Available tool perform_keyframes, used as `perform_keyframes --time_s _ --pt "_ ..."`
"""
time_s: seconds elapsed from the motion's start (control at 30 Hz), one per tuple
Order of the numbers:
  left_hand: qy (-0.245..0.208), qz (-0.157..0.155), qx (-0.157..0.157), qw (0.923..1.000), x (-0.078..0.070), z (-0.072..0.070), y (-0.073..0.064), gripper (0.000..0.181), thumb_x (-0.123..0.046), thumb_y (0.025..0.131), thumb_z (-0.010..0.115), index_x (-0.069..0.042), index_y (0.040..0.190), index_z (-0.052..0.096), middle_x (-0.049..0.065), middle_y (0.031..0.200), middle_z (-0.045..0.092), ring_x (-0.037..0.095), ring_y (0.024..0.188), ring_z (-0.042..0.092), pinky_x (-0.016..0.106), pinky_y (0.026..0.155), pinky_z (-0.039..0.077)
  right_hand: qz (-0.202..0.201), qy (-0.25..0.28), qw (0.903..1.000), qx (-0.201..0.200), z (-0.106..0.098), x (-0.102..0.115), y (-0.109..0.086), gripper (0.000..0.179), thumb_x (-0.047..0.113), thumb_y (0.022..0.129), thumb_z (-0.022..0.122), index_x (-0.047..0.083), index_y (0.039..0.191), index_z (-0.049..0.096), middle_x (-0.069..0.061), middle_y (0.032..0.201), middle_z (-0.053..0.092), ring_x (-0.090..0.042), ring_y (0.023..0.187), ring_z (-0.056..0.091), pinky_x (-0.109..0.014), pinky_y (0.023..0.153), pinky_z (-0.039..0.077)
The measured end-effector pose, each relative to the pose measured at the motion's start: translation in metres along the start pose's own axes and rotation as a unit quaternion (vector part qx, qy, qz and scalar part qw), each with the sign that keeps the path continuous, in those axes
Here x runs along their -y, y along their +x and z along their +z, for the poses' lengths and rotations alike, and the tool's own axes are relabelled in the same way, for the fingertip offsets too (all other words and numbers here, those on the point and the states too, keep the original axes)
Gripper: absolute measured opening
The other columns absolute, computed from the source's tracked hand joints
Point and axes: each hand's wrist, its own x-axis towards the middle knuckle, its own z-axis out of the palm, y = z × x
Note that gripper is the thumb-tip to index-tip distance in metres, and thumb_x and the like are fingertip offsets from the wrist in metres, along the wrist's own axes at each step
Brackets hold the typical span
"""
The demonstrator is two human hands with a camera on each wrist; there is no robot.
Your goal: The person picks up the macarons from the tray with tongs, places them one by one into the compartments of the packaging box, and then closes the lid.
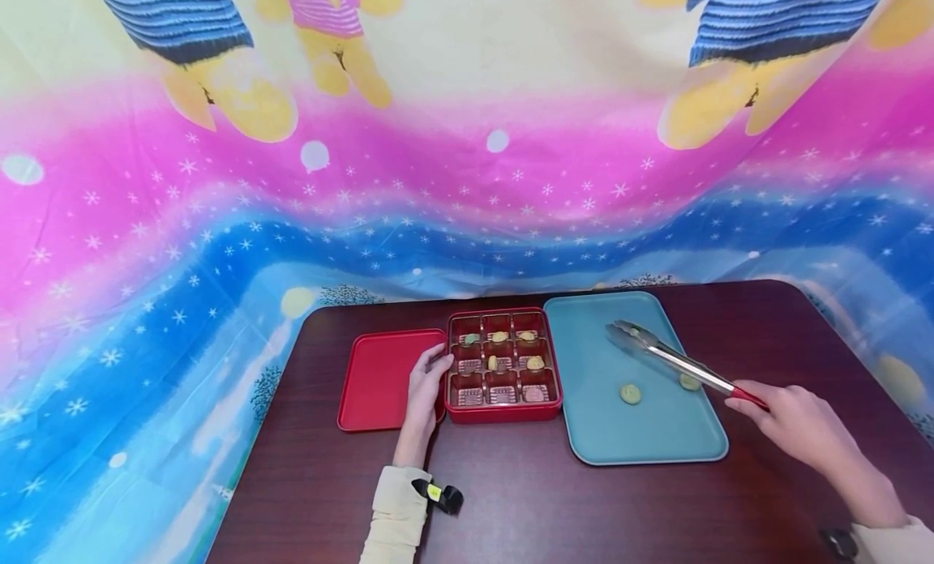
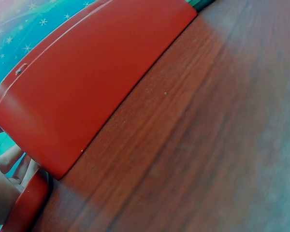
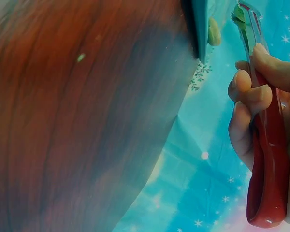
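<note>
My right hand (image 1: 803,426) grips metal tongs (image 1: 689,368) by their red handles (image 3: 273,159). The tong tips, over the teal tray (image 1: 606,434), hold a small green cookie (image 3: 239,14) between them. On that tray lie a round green cookie (image 1: 630,395) and another pale green cookie (image 1: 689,382), partly behind the tongs. My left hand (image 1: 426,390) rests at the left wall of a red box (image 1: 503,415), its wrist over the red lid (image 1: 372,382). Inside the divided box are a green piece (image 1: 469,339), several yellow pieces and a pinkish round piece (image 1: 535,394) at the front right.
The lid lies flat left of the box, and the teal tray stands right beside the box. All are on a dark wooden table (image 1: 511,491). A colourful printed cloth (image 1: 438,183) hangs behind the table's back edge.
</note>
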Motion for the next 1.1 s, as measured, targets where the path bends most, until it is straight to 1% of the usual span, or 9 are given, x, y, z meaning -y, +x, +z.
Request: perform_keyframes --time_s 0.1,0.2,0.3,0.4,0.5,0.7,0.83,0.97,1.1 --pt "0.002 -0.004 -0.003 1.0000 0.014 -0.001 0.010 0.047 -0.014 0.102 0.063 0.006 0.144 0.055 0.020 0.132 0.061 0.024 0.116 0.057 0.038 0.100 0.047 -0.004 0.005 1.0000 -0.003 0.001 0.004 0.005 0.016 0.017 0.086 0.083 0.014 0.093 0.069 0.012 0.059 0.031 -0.004 0.052 0.026 -0.028 0.051 0.028" --pt "-0.001 -0.008 -0.008 0.9999 0.027 -0.003 0.020 0.048 -0.016 0.102 0.064 0.005 0.144 0.055 0.020 0.134 0.060 0.025 0.118 0.056 0.041 0.101 0.046 -0.015 0.008 0.9997 -0.016 0.002 0.009 0.010 0.015 0.017 0.087 0.082 0.016 0.092 0.069 0.013 0.060 0.031 -0.004 0.052 0.027 -0.029 0.052 0.028" --pt "-0.007 -0.007 -0.015 0.9998 0.033 -0.002 0.022 0.049 -0.020 0.102 0.066 0.001 0.145 0.056 0.018 0.135 0.060 0.025 0.119 0.055 0.042 0.102 0.046 -0.026 0.015 0.9992 -0.025 0.003 0.014 0.016 0.015 0.016 0.087 0.082 0.016 0.092 0.068 0.014 0.060 0.031 -0.003 0.053 0.028 -0.028 0.052 0.028" --pt "-0.011 -0.004 -0.021 0.9997 0.036 -0.001 0.022 0.049 -0.023 0.101 0.068 -0.002 0.144 0.058 0.016 0.135 0.061 0.024 0.119 0.056 0.041 0.103 0.046 -0.029 0.027 0.9990 -0.021 0.005 0.021 0.021 0.014 0.015 0.088 0.081 0.014 0.095 0.070 0.014 0.060 0.033 -0.002 0.052 0.028 -0.027 0.051 0.028" --pt "-0.014 0.002 -0.019 0.9997 0.036 0.000 0.021 0.048 -0.024 0.100 0.069 -0.003 0.143 0.060 0.016 0.134 0.061 0.025 0.119 0.056 0.041 0.102 0.046 -0.028 0.037 0.9988 -0.016 0.006 0.026 0.025 0.012 0.014 0.089 0.080 0.013 0.096 0.070 0.013 0.060 0.033 -0.002 0.051 0.028 -0.026 0.051 0.028" --pt "-0.014 0.004 -0.014 0.9998 0.033 0.000 0.020 0.047 -0.024 0.100 0.068 -0.006 0.143 0.060 0.014 0.134 0.061 0.026 0.121 0.056 0.044 0.105 0.045 -0.039 0.046 0.9977 -0.030 0.009 0.034 0.032 0.013 0.013 0.088 0.081 0.014 0.094 0.070 0.013 0.059 0.031 -0.002 0.051 0.027 -0.026 0.050 0.029" --pt "-0.012 0.008 -0.013 0.9998 0.033 0.000 0.021 0.049 -0.025 0.101 0.067 -0.004 0.144 0.058 0.016 0.136 0.060 0.027 0.121 0.056 0.045 0.105 0.046 -0.047 0.050 0.9970 -0.035 0.013 0.040 0.037 0.014 0.012 0.086 0.082 0.012 0.096 0.072 0.013 0.059 0.031 -0.002 0.051 0.027 -0.025 0.049 0.030" --pt "-0.012 0.011 -0.013 0.9998 0.032 -0.001 0.021 0.049 -0.024 0.101 0.068 -0.003 0.144 0.058 0.016 0.135 0.060 0.026 0.120 0.056 0.041 0.103 0.047 -0.054 0.051 0.9966 -0.036 0.016 0.049 0.042 0.015 0.011 0.084 0.084 0.013 0.093 0.071 0.013 0.059 0.032 -0.003 0.051 0.027 -0.025 0.048 0.030" --pt "-0.031 0.007 -0.011 0.9994 0.033 -0.003 0.022 0.047 -0.020 0.100 0.068 -0.001 0.143 0.059 0.016 0.135 0.061 0.023 0.119 0.057 0.034 0.100 0.046 -0.066 0.059 0.9953 -0.042 0.019 0.059 0.048 0.016 0.011 0.084 0.084 0.016 0.089 0.069 0.014 0.059 0.032 -0.002 0.051 0.027 -0.024 0.048 0.029"
